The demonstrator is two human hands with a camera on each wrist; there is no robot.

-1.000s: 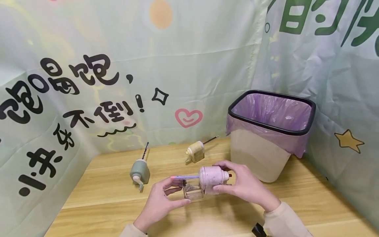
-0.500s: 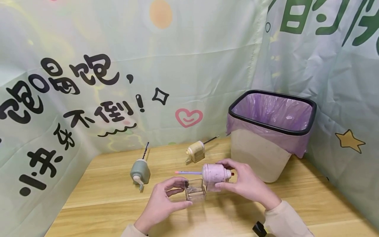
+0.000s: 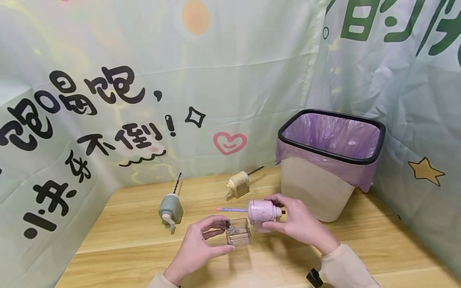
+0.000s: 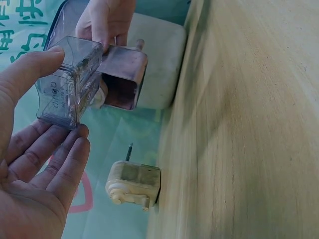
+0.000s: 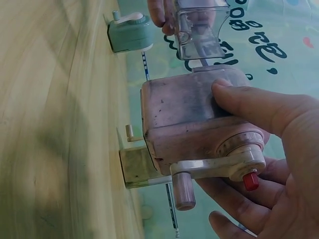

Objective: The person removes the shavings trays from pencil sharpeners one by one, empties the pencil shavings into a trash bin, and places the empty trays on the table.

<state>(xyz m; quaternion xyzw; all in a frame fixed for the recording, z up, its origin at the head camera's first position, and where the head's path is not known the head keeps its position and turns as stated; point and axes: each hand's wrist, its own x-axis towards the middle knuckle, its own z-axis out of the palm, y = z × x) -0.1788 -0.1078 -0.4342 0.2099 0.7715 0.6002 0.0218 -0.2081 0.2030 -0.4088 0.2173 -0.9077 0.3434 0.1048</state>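
My left hand (image 3: 198, 242) pinches a clear plastic shavings drawer (image 3: 238, 233) between thumb and fingers. Dark shavings show inside it. In my right hand (image 3: 302, 226) is a pink crank pencil sharpener (image 3: 261, 214), gripped near its crank end. A purple pencil (image 3: 233, 209) sticks out of its far side, pointing left. The drawer is apart from the sharpener, and the left wrist view shows the sharpener's hollow drawer opening (image 4: 119, 92). A white crank handle (image 5: 214, 168) and a red tip (image 5: 250, 181) appear in the right wrist view.
A green sharpener (image 3: 170, 209) with a dark pencil stands at left on the wooden table (image 3: 126, 248). Behind my hands is a yellow sharpener (image 3: 238, 184), also with a pencil. A lined bin (image 3: 313, 188) stands at right. A black object (image 3: 315, 277) lies near my right sleeve.
The drawer has come away from the pink sharpener. My right hand has shifted slightly right with the sharpener and pencil, widening the gap; the left hand has barely moved.
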